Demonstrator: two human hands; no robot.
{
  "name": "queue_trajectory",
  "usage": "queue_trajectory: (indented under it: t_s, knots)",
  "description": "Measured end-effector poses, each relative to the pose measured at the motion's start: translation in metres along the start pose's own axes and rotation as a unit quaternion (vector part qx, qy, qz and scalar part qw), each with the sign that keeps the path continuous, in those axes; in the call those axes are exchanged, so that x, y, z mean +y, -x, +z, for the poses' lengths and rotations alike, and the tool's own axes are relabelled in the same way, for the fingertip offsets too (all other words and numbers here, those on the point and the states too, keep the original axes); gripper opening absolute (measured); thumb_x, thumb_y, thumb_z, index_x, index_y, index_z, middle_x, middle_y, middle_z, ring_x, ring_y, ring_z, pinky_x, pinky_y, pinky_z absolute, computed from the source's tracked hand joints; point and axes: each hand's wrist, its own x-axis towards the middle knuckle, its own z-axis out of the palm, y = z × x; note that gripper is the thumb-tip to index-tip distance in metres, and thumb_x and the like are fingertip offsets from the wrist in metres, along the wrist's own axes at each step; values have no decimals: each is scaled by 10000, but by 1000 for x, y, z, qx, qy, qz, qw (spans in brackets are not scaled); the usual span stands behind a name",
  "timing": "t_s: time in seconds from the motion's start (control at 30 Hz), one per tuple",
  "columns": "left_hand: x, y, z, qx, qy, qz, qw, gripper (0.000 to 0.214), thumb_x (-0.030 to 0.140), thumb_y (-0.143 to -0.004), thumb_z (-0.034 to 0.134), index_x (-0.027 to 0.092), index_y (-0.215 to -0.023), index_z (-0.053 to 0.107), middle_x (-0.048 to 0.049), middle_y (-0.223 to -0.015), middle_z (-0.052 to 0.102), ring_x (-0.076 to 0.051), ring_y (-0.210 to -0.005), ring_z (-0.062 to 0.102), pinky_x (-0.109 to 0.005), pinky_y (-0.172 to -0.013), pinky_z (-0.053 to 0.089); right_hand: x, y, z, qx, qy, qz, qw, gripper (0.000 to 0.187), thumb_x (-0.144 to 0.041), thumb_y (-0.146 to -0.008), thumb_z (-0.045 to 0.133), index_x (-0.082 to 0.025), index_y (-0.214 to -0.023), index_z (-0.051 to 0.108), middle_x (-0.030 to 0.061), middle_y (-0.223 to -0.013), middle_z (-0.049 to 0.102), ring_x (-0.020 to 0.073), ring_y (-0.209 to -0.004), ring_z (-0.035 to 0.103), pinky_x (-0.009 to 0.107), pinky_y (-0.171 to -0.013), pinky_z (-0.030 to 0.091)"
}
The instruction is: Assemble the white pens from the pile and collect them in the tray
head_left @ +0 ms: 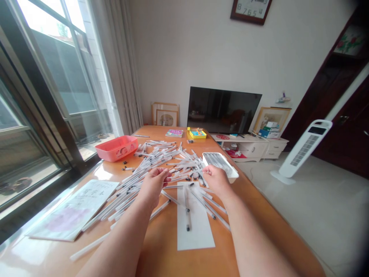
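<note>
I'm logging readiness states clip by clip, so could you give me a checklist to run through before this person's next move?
1. White plastic box open: ok, pens are visible inside.
2. Right hand near that box: ok, it is at the box's near left side.
3. Left hand gripping a pen: cannot tell; its fingertips are drawn together, but any held piece is unclear.
4. Loose translucent pens gathered neatly: not ok, they lie strewn and crossing.
5. White paper sheet free of pens: not ok, several lie across it.
6. Coral basket upright: ok, at the table's left side.
</note>
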Motion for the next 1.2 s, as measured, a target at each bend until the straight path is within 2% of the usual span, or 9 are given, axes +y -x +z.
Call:
queue_trajectory:
  t_s: [0.1, 0.17, 0.27, 0.37, 0.43, 0.5, 0.7, 0.87, 1.2]
  knots:
    - [-4, -5, -3, 14, -110, 67, 992, 307, 456, -780, 679, 173, -890, 630, -77, -861, 724, -177, -742, 644, -285, -687, 466, 4, -1, 1, -15, 2, 17, 1000, 168, -259, -751, 552, -222, -804, 707, -8, -652, 669, 157, -584, 582, 246, -551, 386]
    - [-8, -9, -6, 25, -226, 118, 967, 254, 425, -812, 637, 184, -891, 648, -69, -842, 722, -200, -770, 651, -299, -706, 465, 5, -1, 0, -19, 8, 30, 999, 179, -267, -758, 548, -224, -811, 713, -7, -647, 664, 158, -564, 571, 249, -532, 374]
    - [-13, -11, -9, 29, -411, 168, 896, 168, 333, -862, 561, 212, -906, 671, -63, -905, 730, -222, -858, 651, -322, -771, 457, 6, -2, 0, -13, 25, 39, 999, 232, -288, -782, 544, -237, -903, 736, -3, -652, 664, 167, -562, 571, 258, -527, 376]
    - [-14, -9, -9, 22, -533, 204, 821, 187, 276, -880, 524, 239, -972, 682, -62, -1031, 726, -253, -1000, 616, -361, -872, 432, 7, -3, 1, 2, 39, 29, 999, 292, -298, -809, 542, -253, -1016, 744, 15, -728, 697, 182, -629, 609, 267, -571, 414]
    - [-14, -4, -7, 17, -577, 217, 787, 228, 274, -889, 510, 259, -1040, 681, -60, -1107, 711, -277, -1060, 580, -394, -905, 412, 8, -4, 2, 17, 37, 20, 999, 333, -286, -826, 526, -254, -1085, 734, 34, -812, 719, 186, -671, 632, 272, -601, 438]
    - [-14, 1, -3, 3, -598, 226, 769, 262, 271, -901, 492, 280, -1084, 679, -58, -1148, 695, -289, -1089, 551, -412, -907, 400, 9, -5, 4, 33, 18, 7, 999, 370, -268, -842, 499, -248, -1142, 715, 51, -912, 731, 184, -699, 650, 278, -630, 462]
    - [-13, 10, 6, -59, -602, 275, 748, 275, 215, -909, 460, 292, -1054, 681, -47, -1141, 684, -278, -1131, 513, -415, -930, 380, 5, -7, 3, 67, -77, 16, 995, 426, -266, -837, 473, -218, -1208, 675, 79, -1081, 717, 167, -638, 659, 292, -626, 502]
    - [-15, 8, 10, -54, -594, 270, 756, 253, 280, -932, 470, 284, -1079, 676, -55, -1161, 677, -280, -1124, 525, -408, -929, 392, 6, -10, 0, 122, -63, 27, 990, 411, -316, -826, 472, -215, -1147, 708, 58, -898, 738, 216, -723, 660, 316, -679, 498]
    - [2, 4, 27, -49, -613, 248, 748, 264, 350, -934, 476, 285, -1088, 680, -55, -1155, 701, -295, -1107, 562, -415, -917, 409, 3, -11, -5, 140, -124, 58, 981, 426, -348, -797, 487, -187, -1109, 729, 41, -746, 714, 214, -669, 633, 295, -632, 459]
